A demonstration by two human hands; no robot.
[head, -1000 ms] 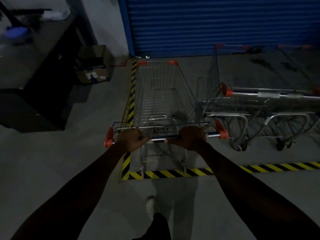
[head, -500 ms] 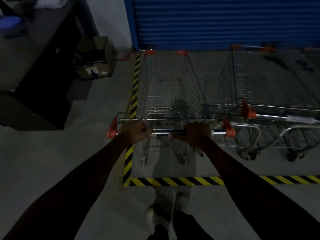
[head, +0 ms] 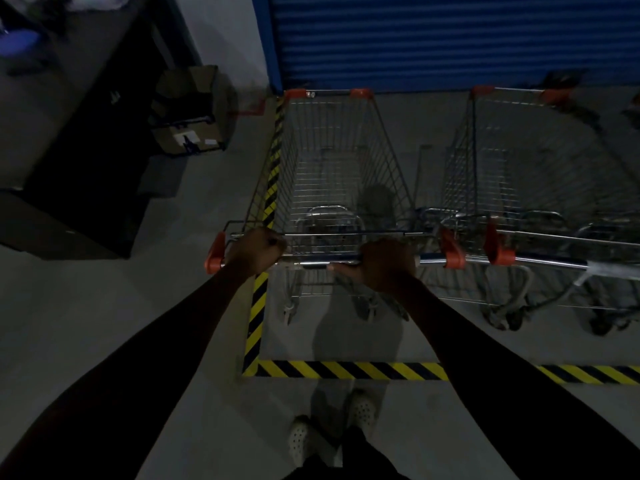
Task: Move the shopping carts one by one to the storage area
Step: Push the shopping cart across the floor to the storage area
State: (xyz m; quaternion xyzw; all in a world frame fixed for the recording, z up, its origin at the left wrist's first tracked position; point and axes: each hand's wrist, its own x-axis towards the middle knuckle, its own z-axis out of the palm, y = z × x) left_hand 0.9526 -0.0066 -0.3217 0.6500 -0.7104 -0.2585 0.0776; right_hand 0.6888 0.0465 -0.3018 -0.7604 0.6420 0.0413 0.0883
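Within striped tape, shopping cart, handle in both hands

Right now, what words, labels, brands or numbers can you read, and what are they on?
None can be read; the view is dark.
Cardboard box: white label, print too small and blurred.
Parked cart handle: pale patch towards its right end, blurred, unreadable.
Floor tape: yellow-black stripes only, no words.

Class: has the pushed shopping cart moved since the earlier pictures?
Yes. The silver wire shopping cart rolled forward past the yellow striped floor tape, toward the blue roller shutter.
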